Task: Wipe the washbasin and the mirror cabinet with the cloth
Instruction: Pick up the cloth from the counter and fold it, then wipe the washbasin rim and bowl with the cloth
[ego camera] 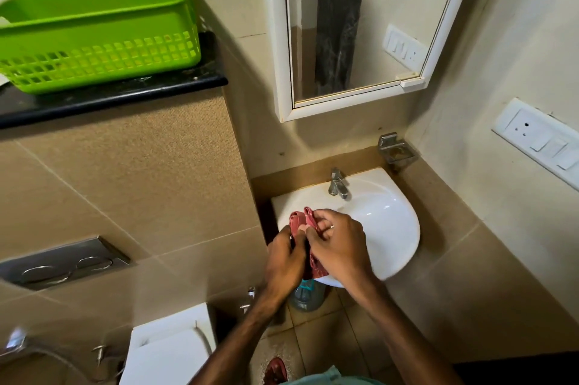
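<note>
Nearest the camera, the left hand (286,254) and the right hand (336,246) met over the near left rim of the washbasin (391,228), both sets of fingers pinched closed on the red cloth (305,228). The cloth bunched up between the fingertips and hung down below the palms, seemingly being gathered or folded into a pad for wiping. Just beyond the fingers lay the dry-looking bowl, then the tap (337,184). Farther up, well above the fingers, hung the mirror cabinet (354,33), apparently not yet reached.
</note>
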The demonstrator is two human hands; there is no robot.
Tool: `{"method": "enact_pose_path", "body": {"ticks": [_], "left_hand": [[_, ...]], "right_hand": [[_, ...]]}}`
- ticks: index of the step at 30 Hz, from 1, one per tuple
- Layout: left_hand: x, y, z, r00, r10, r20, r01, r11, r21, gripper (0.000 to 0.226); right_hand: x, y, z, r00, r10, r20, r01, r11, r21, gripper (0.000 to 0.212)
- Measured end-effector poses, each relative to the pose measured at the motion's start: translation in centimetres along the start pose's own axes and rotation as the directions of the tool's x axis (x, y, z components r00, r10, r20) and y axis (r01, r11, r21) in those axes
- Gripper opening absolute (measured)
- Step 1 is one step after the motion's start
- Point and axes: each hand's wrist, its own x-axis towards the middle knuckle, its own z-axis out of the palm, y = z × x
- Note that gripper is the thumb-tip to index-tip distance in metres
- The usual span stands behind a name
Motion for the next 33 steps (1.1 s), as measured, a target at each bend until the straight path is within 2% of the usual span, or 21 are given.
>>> {"method": "enact_pose_path", "body": {"ticks": [5,9,12,14,18,20,22,25,28,29,31,33], "left_hand": [[0.1,-0.8,-1.0,0.999,-0.042,0.011,0.043,0.996,-0.075,0.049],[0.5,-0.4,-2.3,0.993,-0.109,0.039,0.113,0.988,-0.101,0.069],[0.8,-0.3,-3.5,0.988,-0.127,0.086,0.137,0.982,-0.13,0.054],[1.1,-0.7,-4.5,0.984,-0.145,0.103,0.161,0.974,-0.162,0.043],[2.0,-1.3,-6.0,0.962,-0.252,0.107,0.268,0.946,-0.18,0.04],[2.4,-1.4,-6.7,0.95,-0.289,0.122,0.308,0.932,-0.192,0.045],[3.0,-1.5,-7.1,0.942,-0.302,0.146,0.327,0.925,-0.192,0.051],[3.7,-0.5,-7.2,0.918,-0.325,0.226,0.367,0.913,-0.18,0.056],[4.4,0.8,-7.1,0.858,-0.376,0.351,0.464,0.86,-0.211,0.067],[4.7,1.2,-6.9,0.83,-0.394,0.396,0.504,0.833,-0.228,0.071],[5.1,1.9,-6.4,0.793,-0.405,0.456,0.543,0.809,-0.225,0.073],[5.6,2.3,-5.8,0.788,-0.384,0.481,0.527,0.825,-0.204,0.076]], "right_hand": [[-0.2,-0.1,1.3,0.998,-0.06,0.029,0.062,0.997,-0.042,0.023],[-0.8,-0.5,2.4,0.988,-0.146,0.058,0.152,0.981,-0.117,0.038],[-0.7,-0.6,2.9,0.981,-0.173,0.091,0.182,0.977,-0.108,0.037],[-0.3,-0.5,3.2,0.979,-0.151,0.136,0.157,0.987,-0.032,0.034],[0.2,0.5,3.5,0.982,-0.113,0.151,0.09,0.984,0.152,0.033],[0.6,1.3,3.8,0.979,-0.179,0.099,0.17,0.981,0.09,0.035],[0.9,1.7,3.9,0.971,-0.205,0.119,0.203,0.979,0.033,0.052],[0.6,1.5,4.6,0.945,-0.116,0.307,0.053,0.977,0.205,0.071],[0.1,2.0,5.0,0.93,-0.036,0.367,-0.072,0.958,0.278,0.088],[0.2,2.4,4.9,0.932,-0.004,0.362,-0.113,0.947,0.3,0.086],[0.6,3.0,4.5,0.939,0.058,0.339,-0.182,0.92,0.347,0.061],[1.3,3.7,4.2,0.949,0.088,0.304,-0.21,0.894,0.395,0.045]]}}
